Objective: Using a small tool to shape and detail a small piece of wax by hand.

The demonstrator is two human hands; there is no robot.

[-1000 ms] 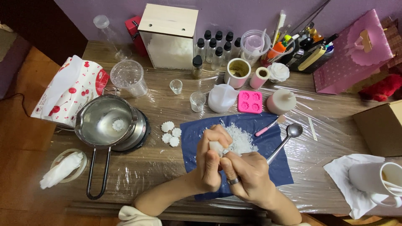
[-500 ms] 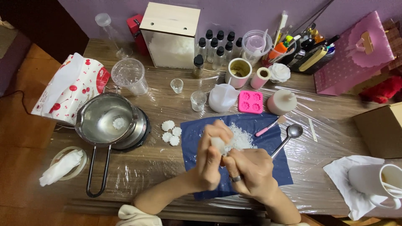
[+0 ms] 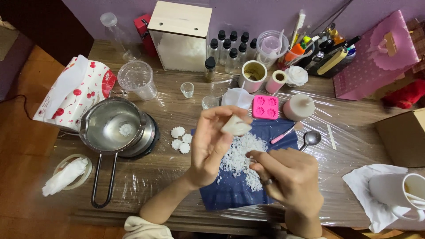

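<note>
A person works at a plastic-covered wooden bench, seen from above. The left hand is raised over the bench, palm turned toward the person, and its fingers pinch a small pale wax lump between thumb and fingertips. The lump sits at the top right of that hand, its longer side running roughly left to right and pointing toward the pink flower mould just beyond it. The right hand is lower and nearer the person, below and to the right of the lump and apart from it; its fingers are curled in, tips drawn together, hovering just above a heap of white wax flakes. Whether they grip any flakes cannot be told. The flakes lie on a dark blue mat, directly beneath the lump, so the left hand alone holds it. Left of the mat, a few small white wax flowers rest on the bench beside a steel melting pot, which has one more flower inside. A metal spoon and a pink brush lie at the mat's right edge.
</note>
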